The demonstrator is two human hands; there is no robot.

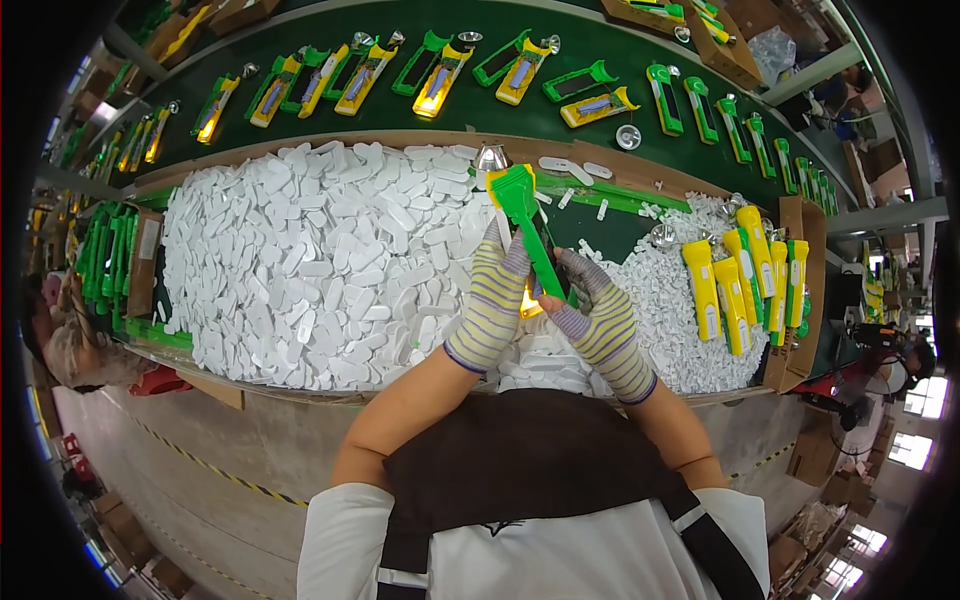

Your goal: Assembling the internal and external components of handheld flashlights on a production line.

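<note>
Between my hands is a flashlight body (520,200), its green half against its yellow half, tilted with the wide head end away from me. A silver reflector cup (491,157) shows at that head end. My left hand (494,295), in a striped fingerless glove, wraps the flashlight's left side. My right hand (607,322), gloved the same way, grips the lower right part with thumb and fingers. A yellow glow shows between the hands near the lower end. Under and left of them spreads a heap of white oval plastic pieces (310,265).
On the green conveyor (225,55) beyond lie several opened flashlights with wiring and reflectors. A pile of small white parts (670,325) and several yellow-green flashlights (703,290) are at right, beside a cardboard wall (800,345). Green shells (105,255) stand at left. People sit at both sides.
</note>
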